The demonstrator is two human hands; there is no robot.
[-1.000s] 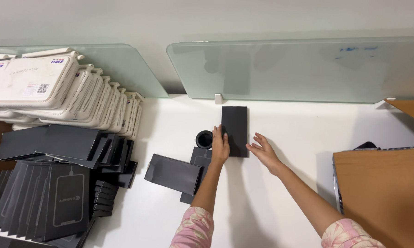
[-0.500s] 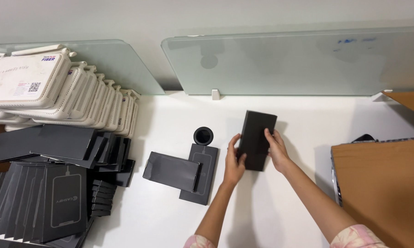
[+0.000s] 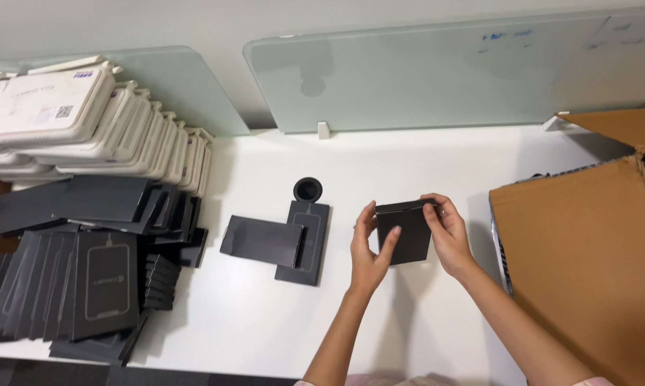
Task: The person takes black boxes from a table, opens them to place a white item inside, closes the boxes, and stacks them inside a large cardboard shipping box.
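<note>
Now black box (image 3: 406, 233) lifted, tilted toward camera.

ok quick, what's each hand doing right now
Left hand: closed on the black box, gripping its left side.
Right hand: closed on the same box, at its right edge.

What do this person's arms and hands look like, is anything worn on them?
Both forearms are bare, and the left hand and right hand wear no gloves; no rings or watch show. At the bottom edge, a sliver of pink floral sleeve peeks in on the right arm.
</note>
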